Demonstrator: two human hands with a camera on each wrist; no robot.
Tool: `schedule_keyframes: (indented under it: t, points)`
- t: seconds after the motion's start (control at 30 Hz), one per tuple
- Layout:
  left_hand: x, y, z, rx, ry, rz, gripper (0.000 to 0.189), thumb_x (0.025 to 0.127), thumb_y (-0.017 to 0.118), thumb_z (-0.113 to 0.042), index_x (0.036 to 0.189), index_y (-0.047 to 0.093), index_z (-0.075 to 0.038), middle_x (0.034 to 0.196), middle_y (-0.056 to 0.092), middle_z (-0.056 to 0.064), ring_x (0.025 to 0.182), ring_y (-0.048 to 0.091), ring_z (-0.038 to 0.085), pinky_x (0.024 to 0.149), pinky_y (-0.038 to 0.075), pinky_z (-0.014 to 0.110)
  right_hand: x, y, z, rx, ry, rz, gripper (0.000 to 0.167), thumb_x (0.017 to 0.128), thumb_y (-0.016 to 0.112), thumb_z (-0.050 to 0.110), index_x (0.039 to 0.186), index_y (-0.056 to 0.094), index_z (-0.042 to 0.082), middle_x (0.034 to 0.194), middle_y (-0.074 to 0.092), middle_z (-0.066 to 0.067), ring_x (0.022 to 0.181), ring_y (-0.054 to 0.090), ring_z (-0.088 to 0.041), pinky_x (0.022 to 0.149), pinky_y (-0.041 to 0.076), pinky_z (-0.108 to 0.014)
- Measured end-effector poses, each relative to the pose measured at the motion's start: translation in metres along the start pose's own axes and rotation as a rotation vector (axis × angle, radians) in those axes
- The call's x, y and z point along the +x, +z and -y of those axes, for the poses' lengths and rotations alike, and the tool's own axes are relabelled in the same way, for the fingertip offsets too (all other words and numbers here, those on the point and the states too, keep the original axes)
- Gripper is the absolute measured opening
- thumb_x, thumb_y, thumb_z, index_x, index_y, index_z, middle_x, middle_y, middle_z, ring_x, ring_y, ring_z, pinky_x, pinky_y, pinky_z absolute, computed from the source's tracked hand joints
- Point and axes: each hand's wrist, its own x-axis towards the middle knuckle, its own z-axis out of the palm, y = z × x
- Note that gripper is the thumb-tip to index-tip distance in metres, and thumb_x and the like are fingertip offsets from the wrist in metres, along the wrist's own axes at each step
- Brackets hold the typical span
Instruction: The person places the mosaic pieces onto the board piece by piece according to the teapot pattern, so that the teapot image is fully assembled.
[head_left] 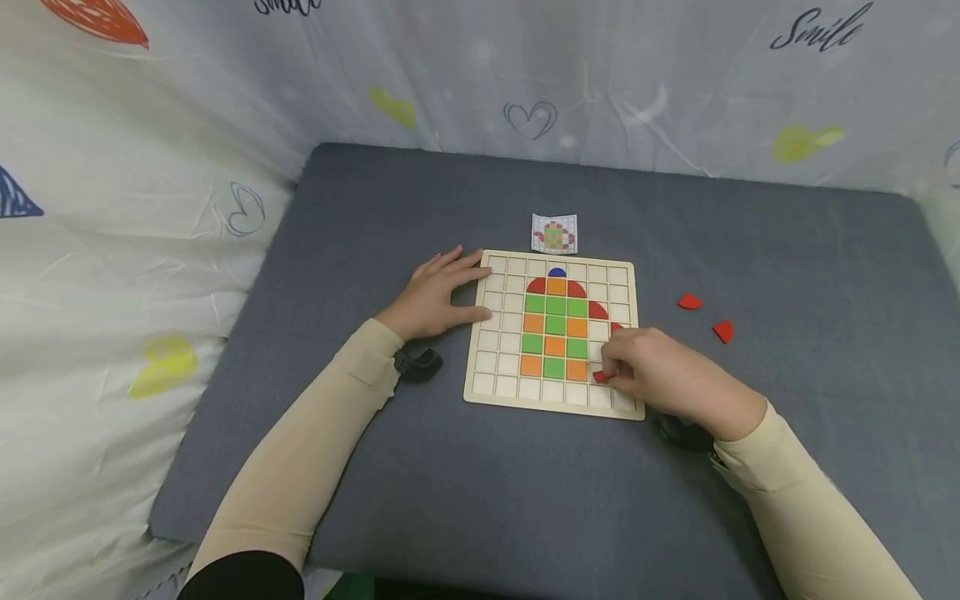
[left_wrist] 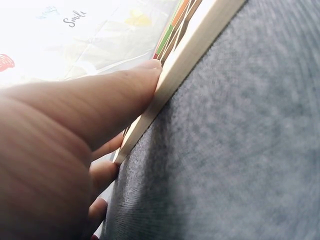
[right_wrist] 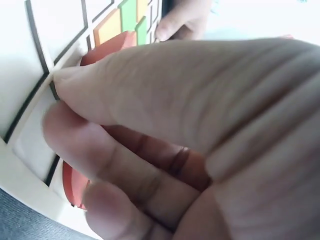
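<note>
A wooden grid board (head_left: 555, 407) lies on the table, with green and orange square tiles (head_left: 555, 325) set in its middle columns. Red curved pieces (head_left: 597, 311) and a blue half-round piece (head_left: 557, 272) sit around the top and right of them. My left hand (head_left: 438, 298) rests on the board's left edge, fingers spread and thumb (left_wrist: 125, 95) on the rim. Over the lower right cells, my right hand (head_left: 671, 375) pinches a red tile (head_left: 600, 377) between thumb and fingers. Another red piece (right_wrist: 75, 182) shows partly behind those fingers in the right wrist view.
A small printed pattern card (head_left: 555, 234) lies just beyond the board's far edge. Two loose red pieces (head_left: 690, 302) are on the grey table (head_left: 420, 492) to the right of the board. A pale printed curtain (head_left: 465, 75) hangs behind the table and along its left side.
</note>
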Motion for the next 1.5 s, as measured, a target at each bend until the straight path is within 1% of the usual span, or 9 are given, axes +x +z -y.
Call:
schedule_keyframes:
  t: [0.13, 0.3, 0.53, 0.7, 0.77, 0.83, 1.03, 1.27, 1.5]
  points:
    - [0.001, -0.001, 0.000, 0.002, 0.001, -0.001, 0.077, 0.097, 0.073, -0.053, 0.162, 0.045, -0.023, 0.175, 0.023, -0.004, 0.164, 0.006, 0.020, 0.133, 0.000, 0.048, 0.001, 0.001, 0.001, -0.025, 0.016, -0.002, 0.034, 0.080, 0.068, -0.012, 0.072, 0.064, 0.021, 0.077, 0.058, 0.010, 0.069, 0.050, -0.009, 0.062, 0.046, -0.024]
    - [0.001, -0.001, -0.001, 0.003, 0.003, 0.003, 0.078, 0.096, 0.074, -0.054, 0.162, 0.045, -0.023, 0.175, 0.023, -0.004, 0.164, 0.006, 0.020, 0.133, 0.000, 0.048, 0.000, 0.002, 0.005, -0.065, 0.049, -0.011, 0.035, 0.079, 0.066, -0.011, 0.069, 0.061, 0.022, 0.075, 0.055, 0.008, 0.066, 0.047, -0.010, 0.058, 0.042, -0.024]
    - [0.000, -0.002, -0.002, 0.002, 0.001, 0.002, 0.078, 0.096, 0.074, -0.053, 0.162, 0.046, -0.023, 0.175, 0.023, -0.004, 0.164, 0.006, 0.020, 0.133, 0.000, 0.048, -0.002, 0.003, 0.010, -0.149, 0.080, -0.052, 0.032, 0.082, 0.067, -0.009, 0.071, 0.061, 0.020, 0.077, 0.053, 0.005, 0.064, 0.044, -0.013, 0.057, 0.039, -0.025]
    - [0.001, -0.002, -0.003, 0.002, -0.002, 0.005, 0.078, 0.096, 0.074, -0.053, 0.162, 0.045, -0.023, 0.175, 0.023, -0.004, 0.164, 0.005, 0.020, 0.133, -0.001, 0.048, -0.003, 0.000, 0.014, -0.100, 0.104, 0.011, 0.023, 0.084, 0.069, -0.007, 0.087, 0.077, 0.014, 0.085, 0.064, 0.004, 0.071, 0.053, -0.013, 0.062, 0.046, -0.027]
    - [0.001, -0.003, -0.003, 0.001, -0.005, 0.005, 0.078, 0.096, 0.074, -0.053, 0.162, 0.045, -0.023, 0.175, 0.023, -0.003, 0.164, 0.005, 0.020, 0.133, -0.001, 0.048, -0.004, -0.001, 0.016, -0.080, 0.107, 0.033, 0.024, 0.083, 0.069, -0.007, 0.095, 0.080, 0.011, 0.089, 0.067, 0.002, 0.074, 0.054, -0.013, 0.064, 0.049, -0.027]
    - [0.000, -0.003, -0.003, 0.001, -0.008, 0.005, 0.078, 0.096, 0.074, -0.053, 0.162, 0.045, -0.023, 0.175, 0.023, -0.003, 0.164, 0.005, 0.020, 0.133, -0.001, 0.048, -0.004, -0.001, 0.018, -0.073, 0.097, 0.039, 0.022, 0.083, 0.073, -0.006, 0.098, 0.080, 0.010, 0.089, 0.068, 0.002, 0.074, 0.055, -0.012, 0.065, 0.051, -0.028]
    - [-0.001, -0.003, -0.002, -0.009, -0.006, 0.005, 0.078, 0.096, 0.074, -0.053, 0.162, 0.046, -0.022, 0.175, 0.024, -0.003, 0.164, 0.005, 0.020, 0.133, -0.001, 0.048, -0.003, 0.003, 0.017, -0.083, 0.043, -0.006, 0.012, 0.085, 0.085, 0.006, 0.093, 0.080, 0.012, 0.088, 0.069, 0.003, 0.074, 0.057, -0.009, 0.069, 0.055, -0.031]
    - [-0.002, -0.003, -0.003, -0.015, -0.001, 0.002, 0.077, 0.096, 0.074, -0.052, 0.161, 0.046, -0.022, 0.174, 0.024, -0.003, 0.164, 0.006, 0.020, 0.133, -0.001, 0.048, -0.001, 0.007, 0.012, -0.054, 0.054, -0.014, 0.010, 0.087, 0.084, 0.005, 0.090, 0.081, 0.014, 0.089, 0.069, 0.004, 0.078, 0.059, -0.010, 0.071, 0.057, -0.031]
    - [-0.002, -0.003, -0.003, -0.019, 0.000, 0.000, 0.077, 0.096, 0.075, -0.052, 0.161, 0.046, -0.022, 0.174, 0.024, -0.002, 0.164, 0.006, 0.021, 0.133, 0.000, 0.049, 0.001, 0.008, 0.009, -0.036, 0.064, -0.031, 0.011, 0.086, 0.086, 0.006, 0.092, 0.082, 0.014, 0.091, 0.070, 0.004, 0.082, 0.063, -0.011, 0.074, 0.060, -0.033]
